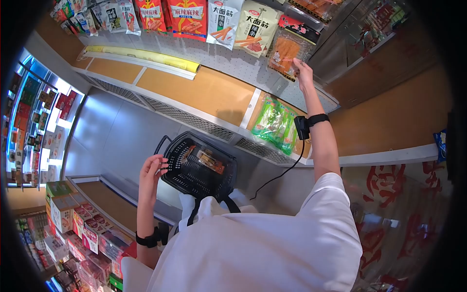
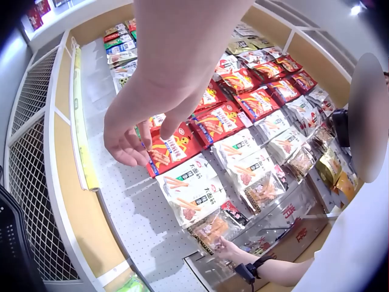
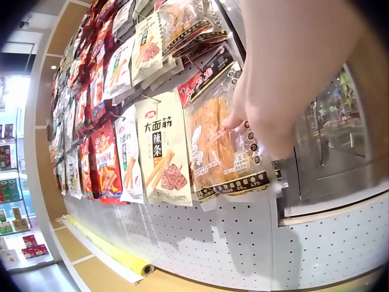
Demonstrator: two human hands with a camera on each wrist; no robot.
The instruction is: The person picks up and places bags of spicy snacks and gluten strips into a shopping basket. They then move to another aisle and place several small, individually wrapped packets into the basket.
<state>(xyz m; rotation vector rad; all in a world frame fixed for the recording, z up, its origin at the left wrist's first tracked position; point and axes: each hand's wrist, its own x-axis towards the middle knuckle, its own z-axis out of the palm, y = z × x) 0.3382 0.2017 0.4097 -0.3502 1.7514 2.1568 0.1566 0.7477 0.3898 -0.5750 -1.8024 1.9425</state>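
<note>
My right hand (image 1: 304, 73) pinches the right edge of a clear snack packet (image 1: 287, 48) that hangs on the pegboard wall. In the right wrist view the thumb lies on the front of this packet (image 3: 213, 143), over its orange strips, while the other fingers are mostly hidden by the hand. A cream snack bag (image 3: 163, 152) hangs directly left of it. My left hand (image 1: 152, 170) hangs with loosely bent fingers beside the black shopping basket (image 1: 177, 177) and holds nothing. A few packets (image 1: 210, 159) lie in the basket.
Rows of red and white snack bags (image 2: 225, 121) hang along the pegboard. On the wooden ledge below are a yellow roll (image 1: 146, 57) and green-printed packs (image 1: 275, 121). A metal-framed panel (image 3: 334, 140) borders the board at right. Stacked boxes (image 1: 87, 228) stand behind on the left.
</note>
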